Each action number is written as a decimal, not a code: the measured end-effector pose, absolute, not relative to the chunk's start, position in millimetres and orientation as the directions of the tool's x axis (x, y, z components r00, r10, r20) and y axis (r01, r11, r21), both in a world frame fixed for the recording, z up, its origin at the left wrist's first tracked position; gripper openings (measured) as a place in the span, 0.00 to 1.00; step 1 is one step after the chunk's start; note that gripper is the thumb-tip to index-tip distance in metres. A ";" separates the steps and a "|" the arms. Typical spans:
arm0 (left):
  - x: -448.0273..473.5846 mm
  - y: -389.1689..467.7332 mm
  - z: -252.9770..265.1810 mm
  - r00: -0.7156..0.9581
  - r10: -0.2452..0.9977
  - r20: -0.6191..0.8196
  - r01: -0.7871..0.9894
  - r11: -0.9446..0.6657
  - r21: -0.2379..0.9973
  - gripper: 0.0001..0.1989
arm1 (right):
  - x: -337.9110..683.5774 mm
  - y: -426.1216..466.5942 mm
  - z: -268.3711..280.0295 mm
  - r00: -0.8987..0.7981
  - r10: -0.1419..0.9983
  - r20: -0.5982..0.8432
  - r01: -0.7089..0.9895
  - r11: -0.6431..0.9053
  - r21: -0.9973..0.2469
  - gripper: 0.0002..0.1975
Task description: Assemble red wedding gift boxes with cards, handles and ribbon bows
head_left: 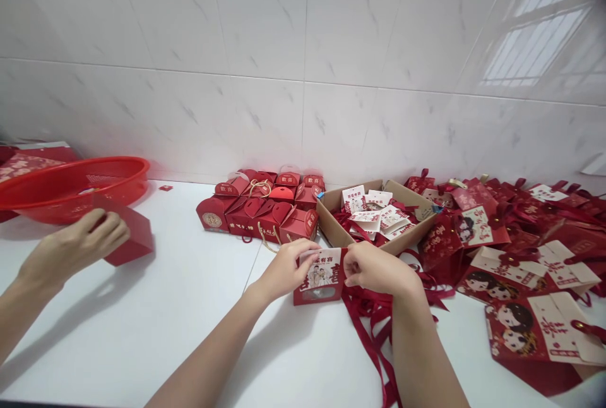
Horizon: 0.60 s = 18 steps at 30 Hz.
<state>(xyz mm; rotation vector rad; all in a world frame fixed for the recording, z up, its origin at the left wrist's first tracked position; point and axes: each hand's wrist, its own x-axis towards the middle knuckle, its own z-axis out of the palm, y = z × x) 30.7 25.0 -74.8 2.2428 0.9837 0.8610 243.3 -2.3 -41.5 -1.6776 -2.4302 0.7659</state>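
A small red gift box point(303, 297) with a round clear window stands upright on the white table in front of me. A white printed card point(322, 271) lies against its upper front. My left hand point(288, 267) pinches the top left of the box and card, thumb in front. At the right edge of the box, my right hand point(376, 267) is closed, its curled fingers touching the box and card; what lies between the fingertips is hidden. Dark red ribbons point(374, 332) trail below my right hand onto the table.
A cardboard carton point(411, 240) holds printed cards and ribbon. Finished-looking red boxes point(246, 215) stand in rows behind. Several red boxes with cards point(521, 269) crowd the right. At left, another person's hand point(76, 247) holds a red box point(137, 237) by a red plastic basket point(127, 188).
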 end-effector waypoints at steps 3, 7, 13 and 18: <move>31.5 25.7 -73.1 0.533 0.779 0.330 0.454 -0.593 0.665 0.10 | 243.4 -1.8 -41.9 -0.408 0.892 -0.197 0.842 0.283 -0.459 0.05; 31.3 26.1 -72.0 0.542 0.774 0.327 0.462 -0.600 0.653 0.10 | 242.8 -1.8 -41.5 -0.408 0.891 -0.197 0.839 0.281 -0.467 0.05; 32.2 27.6 -72.2 0.540 0.771 0.337 0.458 -0.605 0.652 0.10 | 241.0 -1.2 -40.3 -0.427 0.883 -0.195 0.825 0.292 -0.484 0.05; 31.8 27.6 -76.4 0.482 0.807 0.341 0.440 -0.560 0.702 0.09 | 243.9 -3.5 -37.9 -0.462 0.862 -0.208 0.795 0.299 -0.528 0.05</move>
